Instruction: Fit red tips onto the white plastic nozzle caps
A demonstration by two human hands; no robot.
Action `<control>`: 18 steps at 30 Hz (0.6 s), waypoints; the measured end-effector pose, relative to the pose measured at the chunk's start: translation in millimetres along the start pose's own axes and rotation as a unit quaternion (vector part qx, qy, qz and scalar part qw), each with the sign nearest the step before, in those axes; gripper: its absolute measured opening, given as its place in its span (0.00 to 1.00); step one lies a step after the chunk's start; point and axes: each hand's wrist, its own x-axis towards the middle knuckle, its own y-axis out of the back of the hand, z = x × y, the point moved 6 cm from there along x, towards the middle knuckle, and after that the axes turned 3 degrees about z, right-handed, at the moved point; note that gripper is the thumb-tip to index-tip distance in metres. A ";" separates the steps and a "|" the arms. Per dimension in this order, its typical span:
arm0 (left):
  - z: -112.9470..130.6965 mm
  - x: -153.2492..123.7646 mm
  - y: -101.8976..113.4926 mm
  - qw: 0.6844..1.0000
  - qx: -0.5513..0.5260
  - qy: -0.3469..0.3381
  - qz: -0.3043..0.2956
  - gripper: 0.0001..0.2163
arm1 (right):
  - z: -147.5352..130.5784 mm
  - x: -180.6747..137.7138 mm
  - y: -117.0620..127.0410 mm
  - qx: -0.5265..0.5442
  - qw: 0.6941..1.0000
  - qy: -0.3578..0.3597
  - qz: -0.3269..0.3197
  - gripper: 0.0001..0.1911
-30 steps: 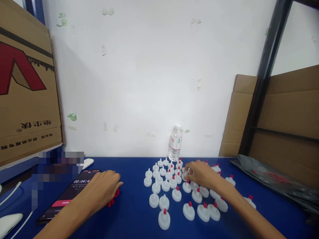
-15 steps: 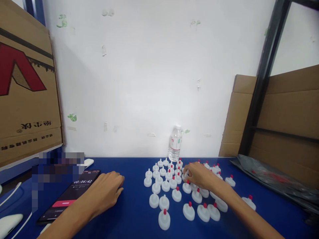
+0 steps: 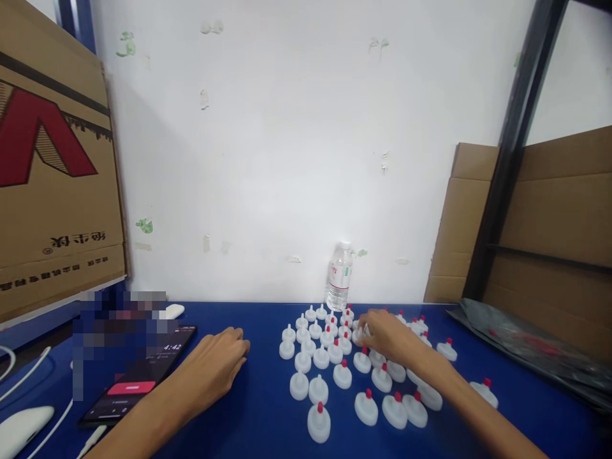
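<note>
Several white plastic caps with red tips point(image 3: 333, 373) stand in rows on the blue table point(image 3: 262, 408). My right hand point(image 3: 388, 338) reaches in among the far caps, its fingers pinched round a white cap point(image 3: 360, 333) near the cluster's middle. My left hand point(image 3: 217, 366) rests palm down on the table left of the caps, fingers curled; what lies under it is hidden.
A phone point(image 3: 138, 376) with a running timer lies at the left by white cables point(image 3: 29, 376). A water bottle point(image 3: 338, 277) stands at the wall behind the caps. Cardboard boxes point(image 3: 52, 159) flank both sides, and a dark plastic bag point(image 3: 530, 354) lies right.
My left hand has slid a little to the right and now covers the red pieces seen under it earlier. My right hand stays pinched on a cap among the far rows.
</note>
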 end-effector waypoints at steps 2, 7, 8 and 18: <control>2.3 -0.3 2.4 1.000 -0.006 -0.003 0.008 0.15 | -1.8 -1.1 10.0 0.008 1.000 -0.006 0.022 0.09; 10.6 -0.6 12.6 0.999 -0.027 -0.008 0.030 0.15 | -18.8 -5.3 31.9 0.057 0.996 0.007 0.064 0.12; 12.5 -0.3 14.8 0.999 -0.034 -0.008 0.037 0.14 | -24.2 -6.3 33.4 0.069 0.995 0.016 0.066 0.11; 32.5 -1.1 21.3 0.965 -0.166 -0.065 0.191 0.11 | -87.5 -33.4 39.3 0.123 0.959 0.205 0.153 0.15</control>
